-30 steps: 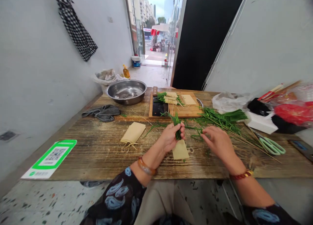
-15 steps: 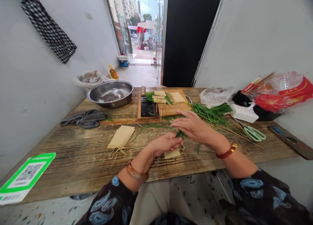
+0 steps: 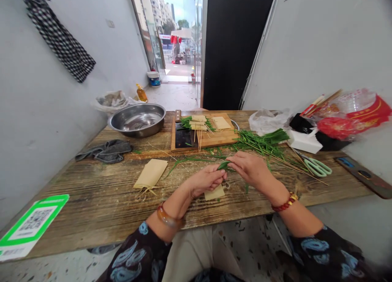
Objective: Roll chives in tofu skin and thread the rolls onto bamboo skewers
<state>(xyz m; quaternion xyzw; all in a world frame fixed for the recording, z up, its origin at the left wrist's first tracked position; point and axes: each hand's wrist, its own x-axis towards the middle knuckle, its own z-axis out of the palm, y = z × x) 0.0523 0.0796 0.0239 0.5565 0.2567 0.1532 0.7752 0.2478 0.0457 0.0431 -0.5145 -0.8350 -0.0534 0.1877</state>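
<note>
Between my hands is a small bunch of green chives [image 3: 223,165]. My left hand [image 3: 210,178] is closed around its near end, thumb on top. The fingers of my right hand [image 3: 246,166] pinch the other end of the bunch. Just below, a square tofu sheet [image 3: 214,193] lies on the table, partly covered by my left hand. A stack of tofu sheets [image 3: 151,174] rests to the left. Ahead, skewered tofu rolls [image 3: 198,123] filled with chives lie on a wooden cutting board [image 3: 211,140], by a cleaver [image 3: 184,137].
A pile of chives [image 3: 265,142] with loose skewers lies at the right, near green-handled scissors [image 3: 318,167] and a phone [image 3: 364,176]. At the left are a steel basin [image 3: 137,119], a grey cloth [image 3: 105,150] and a QR code sign [image 3: 33,225]. The wooden table's front edge is close.
My right hand has come down onto the chives, its fingers going from spread to pinched. My left hand keeps its hold in nearly the same place.
</note>
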